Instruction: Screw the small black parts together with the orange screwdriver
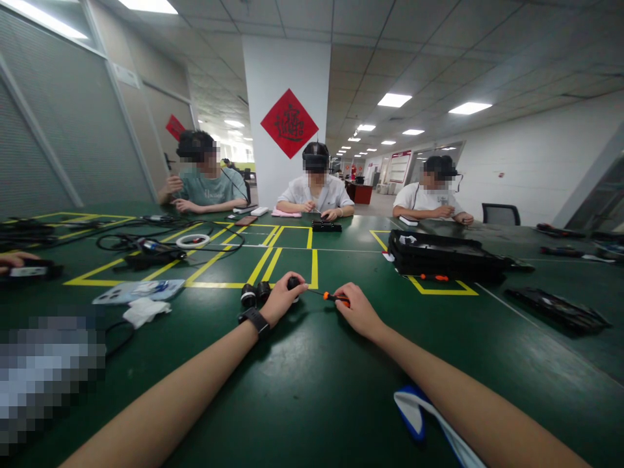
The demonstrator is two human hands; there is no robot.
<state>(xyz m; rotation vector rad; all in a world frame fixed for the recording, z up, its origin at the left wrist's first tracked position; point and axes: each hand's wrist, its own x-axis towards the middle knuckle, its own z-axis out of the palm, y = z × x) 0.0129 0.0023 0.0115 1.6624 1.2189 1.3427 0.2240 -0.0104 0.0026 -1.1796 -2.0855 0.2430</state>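
My right hand (358, 311) is closed around the handle of a screwdriver (330, 296) with an orange and black grip. The thin shaft points left, toward my left hand (281, 299), whose fingers are closed on a small black round part (293, 283). Whether the screwdriver's tip touches that part, I cannot tell. Just left of my left hand, two similar black round parts (249, 296) stand on the green table (292, 390); one carries a white band. A dark watch is on my left wrist.
Farther right lies a black case (439, 253) with a red screwdriver (433, 277) at its front. Black cables (146, 244), a phone (139, 291) and a crumpled tissue (146, 312) are on the left. A blue-white strap (414, 413) lies near my right forearm. Several people sit around the table.
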